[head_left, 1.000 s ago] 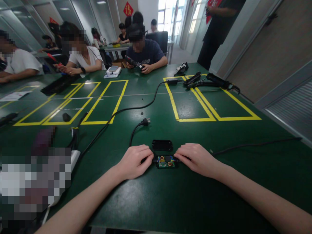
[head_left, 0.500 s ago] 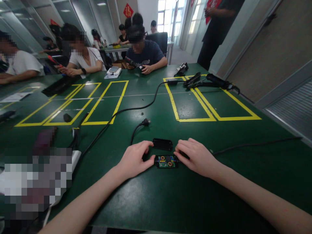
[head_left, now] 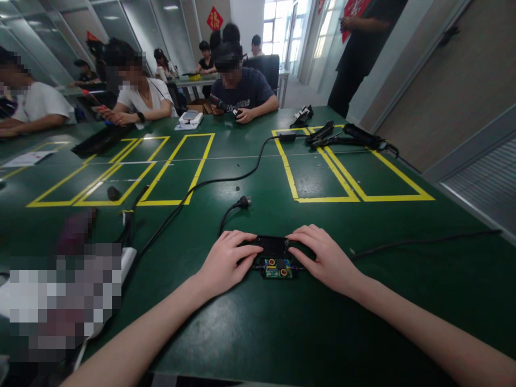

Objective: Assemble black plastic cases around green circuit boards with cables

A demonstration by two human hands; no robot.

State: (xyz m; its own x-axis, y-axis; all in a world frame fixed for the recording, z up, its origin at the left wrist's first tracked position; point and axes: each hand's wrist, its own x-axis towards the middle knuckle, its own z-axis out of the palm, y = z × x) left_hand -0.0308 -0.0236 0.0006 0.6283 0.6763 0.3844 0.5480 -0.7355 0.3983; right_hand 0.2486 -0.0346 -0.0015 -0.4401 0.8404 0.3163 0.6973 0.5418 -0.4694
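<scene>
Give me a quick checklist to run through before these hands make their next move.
1. Left hand gripping one end of the black cover: ok.
2. Right hand gripping its other end: ok.
3. Both hands clear of the circuit board: ok.
4. Circuit board covered: not ok, its parts are exposed.
5. Plug out of a socket: ok.
6. Tiny wires firmly attached: cannot tell.

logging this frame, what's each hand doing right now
Left hand: fingers on the left end of the black cover, seemingly gripping it.
Right hand: fingers at the cover's right end, likewise.
</scene>
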